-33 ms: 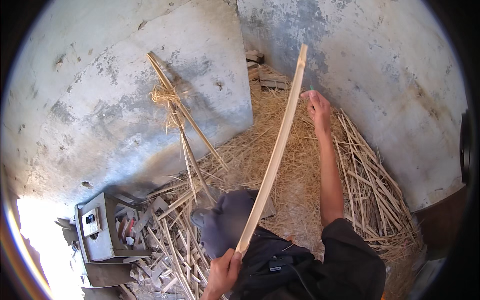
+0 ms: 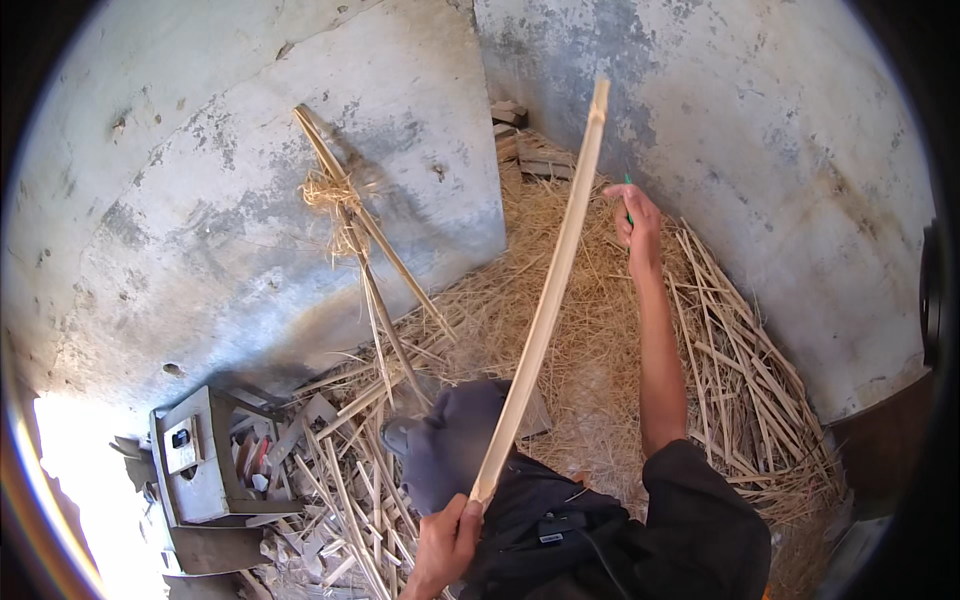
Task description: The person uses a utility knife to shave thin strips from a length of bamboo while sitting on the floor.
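Observation:
A long, pale split bamboo strip slants up and away in front of me, slightly bowed, with its far end raised in the air. My left hand is closed round its near end, by my dark-clothed thigh. Off to the right of the strip, my right hand is stretched out at arm's length, its fingers curled round a slim green object. Only bits of that object show, so its kind is unclear. A gap separates the right hand from the strip.
Shavings cover the floor ahead. Thin bamboo strips lie piled at right. A tied bundle of strips leans on the left wall. At lower left, a wooden stool lies on its side among scraps.
The strip's far end has swung slightly left and up. My right hand has turned a little, and more of the green object shows. My left hand has stayed nearly in place.

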Available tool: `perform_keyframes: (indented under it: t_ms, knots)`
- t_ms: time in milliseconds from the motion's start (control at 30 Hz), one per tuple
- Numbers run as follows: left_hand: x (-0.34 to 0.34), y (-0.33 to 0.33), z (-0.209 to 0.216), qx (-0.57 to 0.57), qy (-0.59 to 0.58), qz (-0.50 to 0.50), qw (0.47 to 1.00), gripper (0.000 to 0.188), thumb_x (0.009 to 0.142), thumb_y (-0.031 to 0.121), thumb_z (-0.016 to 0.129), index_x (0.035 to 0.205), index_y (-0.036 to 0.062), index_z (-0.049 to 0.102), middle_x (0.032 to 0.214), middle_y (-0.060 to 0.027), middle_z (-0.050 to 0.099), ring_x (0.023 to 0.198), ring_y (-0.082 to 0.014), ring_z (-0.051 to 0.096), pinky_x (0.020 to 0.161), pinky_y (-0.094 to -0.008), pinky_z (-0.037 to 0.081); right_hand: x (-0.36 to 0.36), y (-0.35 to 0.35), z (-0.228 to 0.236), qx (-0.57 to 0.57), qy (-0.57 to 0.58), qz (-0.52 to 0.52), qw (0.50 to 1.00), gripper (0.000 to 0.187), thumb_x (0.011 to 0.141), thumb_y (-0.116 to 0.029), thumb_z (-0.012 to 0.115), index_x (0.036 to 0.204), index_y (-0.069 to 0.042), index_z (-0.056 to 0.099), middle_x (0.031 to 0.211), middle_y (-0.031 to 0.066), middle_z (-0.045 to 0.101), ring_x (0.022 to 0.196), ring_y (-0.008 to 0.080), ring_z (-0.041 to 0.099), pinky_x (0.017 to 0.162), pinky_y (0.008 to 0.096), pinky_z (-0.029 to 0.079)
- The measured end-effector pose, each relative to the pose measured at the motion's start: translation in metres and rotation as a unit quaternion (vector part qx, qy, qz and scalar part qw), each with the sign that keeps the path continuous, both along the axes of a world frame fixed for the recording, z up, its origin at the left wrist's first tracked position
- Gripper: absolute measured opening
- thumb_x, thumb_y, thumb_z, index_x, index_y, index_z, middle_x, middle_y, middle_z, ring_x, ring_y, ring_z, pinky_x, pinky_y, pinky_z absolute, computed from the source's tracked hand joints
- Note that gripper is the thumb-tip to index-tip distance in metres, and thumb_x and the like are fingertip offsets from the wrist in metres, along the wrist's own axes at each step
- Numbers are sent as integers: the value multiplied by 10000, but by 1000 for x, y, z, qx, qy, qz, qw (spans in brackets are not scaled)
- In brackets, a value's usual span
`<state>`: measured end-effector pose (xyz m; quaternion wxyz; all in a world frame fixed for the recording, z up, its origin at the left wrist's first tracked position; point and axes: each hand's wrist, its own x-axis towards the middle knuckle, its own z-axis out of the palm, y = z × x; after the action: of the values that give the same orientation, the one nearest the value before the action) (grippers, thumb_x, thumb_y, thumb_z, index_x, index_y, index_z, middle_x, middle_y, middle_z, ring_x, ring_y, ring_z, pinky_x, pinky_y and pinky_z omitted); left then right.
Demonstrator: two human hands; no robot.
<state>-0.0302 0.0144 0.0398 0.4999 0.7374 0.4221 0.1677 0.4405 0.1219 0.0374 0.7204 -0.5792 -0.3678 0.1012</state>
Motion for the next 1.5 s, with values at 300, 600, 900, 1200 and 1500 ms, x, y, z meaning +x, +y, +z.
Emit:
perform_keyframes:
  t_ms: [300,600,900,1200,1500]
  knots:
    - [43,42,27,28,-95,26,995,318,1056,268,549,843,31,559,587,38,497,490,-29,452,455,-217,313,-55,-37,-76,-116,-42,108,986,456,1015,-534,546,1005,-94,663,656,-57,438,534,60,358,499,263,299]
    - [78,64,30,-80,-241,-44,966,355,1083,382,484,897,80,468,649,57,425,532,-22,337,469,-220,251,-148,-72,-37,-19,-154,209,966,382,980,-436,646,1006,-57,680,765,14,622,619,120,552,555,281,433]
    - [85,63,37,-109,-278,-68,952,426,1098,450,401,871,90,414,645,41,380,533,-46,297,477,-241,212,-169,-81,-1,6,-221,288,932,358,910,-370,742,1114,-75,747,853,81,727,716,223,710,623,317,529]
    - [89,58,44,75,-162,1,984,263,1062,246,519,917,27,498,641,2,501,565,-68,426,512,-265,330,-169,-84,3,8,-226,279,933,354,905,-360,746,1108,-70,758,893,81,754,729,229,730,637,318,544]
    - [92,51,55,205,-111,37,972,278,959,138,687,839,19,465,556,-85,473,510,-102,398,472,-312,352,-169,-85,11,35,-242,267,932,357,891,-369,760,1087,-71,766,871,87,751,707,229,719,617,323,536]
